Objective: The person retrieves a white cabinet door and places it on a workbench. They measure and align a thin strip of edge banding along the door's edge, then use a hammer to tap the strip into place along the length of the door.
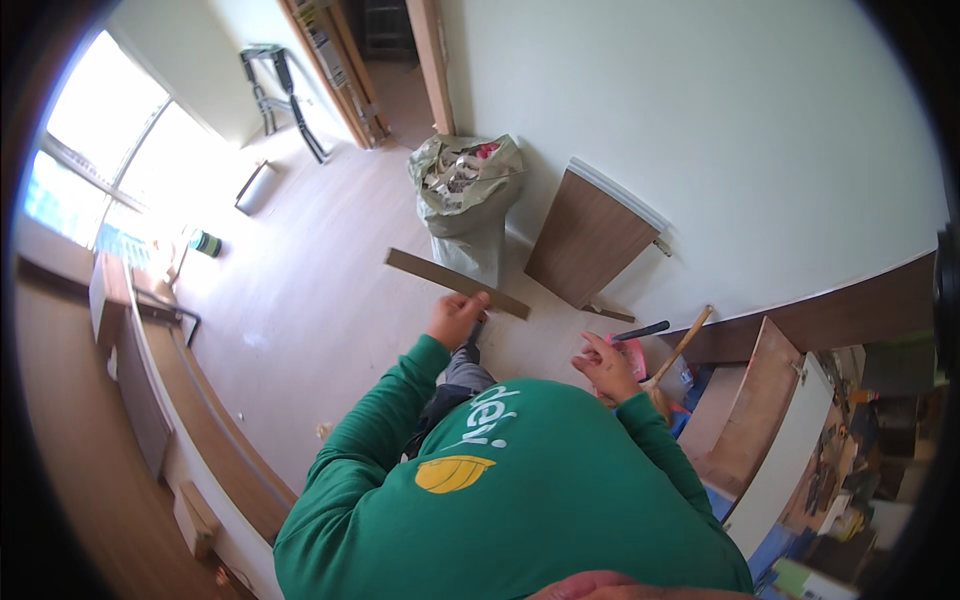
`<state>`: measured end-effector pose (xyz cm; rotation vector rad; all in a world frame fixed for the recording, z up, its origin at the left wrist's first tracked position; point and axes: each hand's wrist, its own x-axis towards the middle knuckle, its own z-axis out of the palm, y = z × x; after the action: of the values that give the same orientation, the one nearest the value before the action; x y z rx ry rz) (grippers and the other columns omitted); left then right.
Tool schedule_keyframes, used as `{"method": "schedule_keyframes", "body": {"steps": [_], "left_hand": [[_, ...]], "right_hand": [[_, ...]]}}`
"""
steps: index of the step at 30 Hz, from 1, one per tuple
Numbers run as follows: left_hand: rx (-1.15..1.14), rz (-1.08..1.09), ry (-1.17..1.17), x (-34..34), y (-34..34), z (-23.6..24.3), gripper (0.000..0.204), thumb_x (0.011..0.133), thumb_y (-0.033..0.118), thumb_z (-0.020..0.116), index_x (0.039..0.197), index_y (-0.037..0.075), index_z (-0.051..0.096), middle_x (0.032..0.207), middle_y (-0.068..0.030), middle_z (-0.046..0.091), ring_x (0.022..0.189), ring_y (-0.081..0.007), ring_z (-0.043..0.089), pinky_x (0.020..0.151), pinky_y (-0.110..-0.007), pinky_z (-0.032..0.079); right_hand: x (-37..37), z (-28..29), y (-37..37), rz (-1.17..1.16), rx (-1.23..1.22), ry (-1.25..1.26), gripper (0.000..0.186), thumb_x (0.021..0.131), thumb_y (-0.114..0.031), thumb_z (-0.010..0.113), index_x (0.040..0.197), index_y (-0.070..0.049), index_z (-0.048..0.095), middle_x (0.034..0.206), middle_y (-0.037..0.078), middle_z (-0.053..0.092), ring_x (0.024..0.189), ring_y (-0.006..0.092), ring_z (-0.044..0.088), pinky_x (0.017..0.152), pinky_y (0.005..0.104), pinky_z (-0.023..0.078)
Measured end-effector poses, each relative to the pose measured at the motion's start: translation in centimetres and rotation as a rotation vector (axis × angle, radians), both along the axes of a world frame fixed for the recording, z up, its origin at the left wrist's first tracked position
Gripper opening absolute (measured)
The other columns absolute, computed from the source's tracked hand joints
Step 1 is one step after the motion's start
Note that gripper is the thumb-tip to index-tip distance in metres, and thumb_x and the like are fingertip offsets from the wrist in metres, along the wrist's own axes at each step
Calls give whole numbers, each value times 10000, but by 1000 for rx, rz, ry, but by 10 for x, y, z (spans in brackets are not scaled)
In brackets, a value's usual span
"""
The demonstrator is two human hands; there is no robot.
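Note:
My left hand point(455, 317) grips a long narrow wooden strip point(440, 276) that juts up and to the left across the floor. My right hand point(605, 365) holds a dark pen-like tool point(641, 330) with the fingers partly spread, just over a pink object point(632, 352). A wooden handle point(681, 347) slants beside that hand. Both green sleeves come up from my green top at the lower middle.
A full grey rubbish sack point(465, 195) stands against the white wall, with a brown board point(588, 235) leaning beside it. Brown cabinet panels point(760, 400) and cluttered tools lie at the right. A long wooden unit point(200, 400) runs along the left, and a doorway point(385, 50) opens at the top.

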<state>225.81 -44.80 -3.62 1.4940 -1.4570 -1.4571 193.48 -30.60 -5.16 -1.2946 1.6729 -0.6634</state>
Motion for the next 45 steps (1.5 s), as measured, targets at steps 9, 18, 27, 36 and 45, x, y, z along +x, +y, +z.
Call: {"method": "schedule_keyframes", "body": {"steps": [9, 18, 27, 36, 45], "left_hand": [[-380, 151, -180, 80, -304, -53, 336, 998, 309, 635, 1272, 134, 721, 848, -101, 744, 795, -223, 716, 756, -358, 540], [-248, 144, -38, 58, -446, -59, 382, 979, 233, 613, 1335, 91, 608, 878, -140, 730, 831, -318, 708, 782, -414, 546], [-351, -100, -261, 71, -470, -92, 332, 907, 206, 707, 1193, 42, 662, 936, -134, 721, 865, -315, 699, 803, -442, 542], [-198, 348, 289, 66, -501, -100, 232, 867, 184, 797, 975, 7, 693, 861, -49, 691, 766, -148, 634, 728, -326, 537], [-390, 318, -173, 75, -519, -153, 234, 867, 235, 775, 963, 31, 712, 931, -124, 737, 826, -288, 711, 769, -407, 558]], "right_hand": [[-26, -108, 88, -281, 396, 304, 550, 900, -326, 750, 1308, 23, 629, 1162, 183, 710, 968, 259, 694, 871, 391, 558], [58, -75, 92, -681, 577, -50, 513, 887, -308, 786, 1293, -23, 656, 865, 88, 705, 666, 152, 653, 551, 328, 520], [72, -55, 14, -786, 598, -29, 463, 914, -289, 753, 1286, -30, 660, 874, 90, 710, 687, 141, 644, 582, 318, 524], [87, -56, 6, -741, 620, -2, 434, 911, -306, 750, 1247, -39, 690, 935, 116, 727, 689, 165, 664, 585, 325, 528], [72, -56, 15, -823, 625, -25, 441, 912, -311, 754, 1250, -35, 688, 926, 102, 725, 686, 157, 658, 571, 319, 518]]}}
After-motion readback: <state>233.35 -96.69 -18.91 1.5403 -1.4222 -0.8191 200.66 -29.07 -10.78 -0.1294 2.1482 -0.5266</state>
